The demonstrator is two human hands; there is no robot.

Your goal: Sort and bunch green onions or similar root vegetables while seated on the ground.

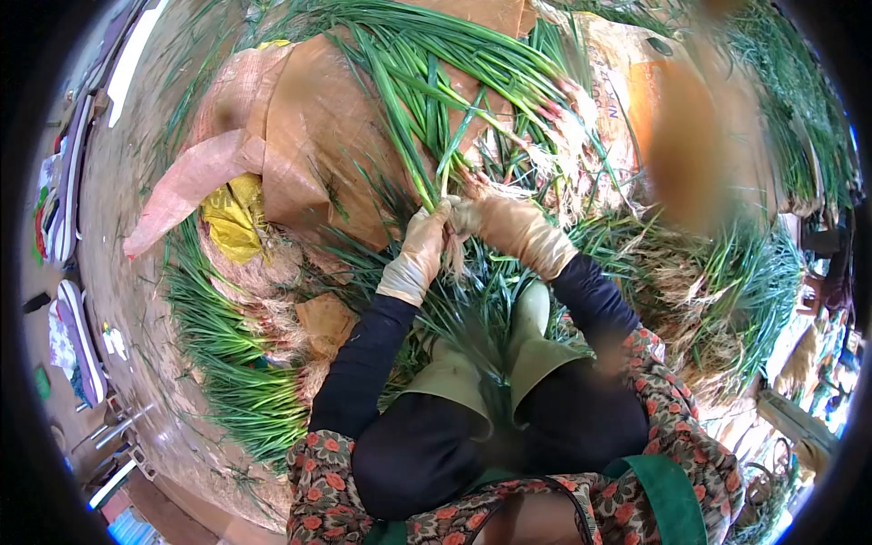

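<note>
Both gloved hands — left hand [420,247], right hand [509,227] — have fingers closed on 1 green onion stalk [411,154] over brown sacking [309,136].

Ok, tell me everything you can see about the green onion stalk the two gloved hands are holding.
The green onion stalk is long and slim, with bright green leaves running up and away over a brown sack. Its lower end is pinched between the left hand and right hand, both in tan gloves, where pale stringy roots hang.
</note>
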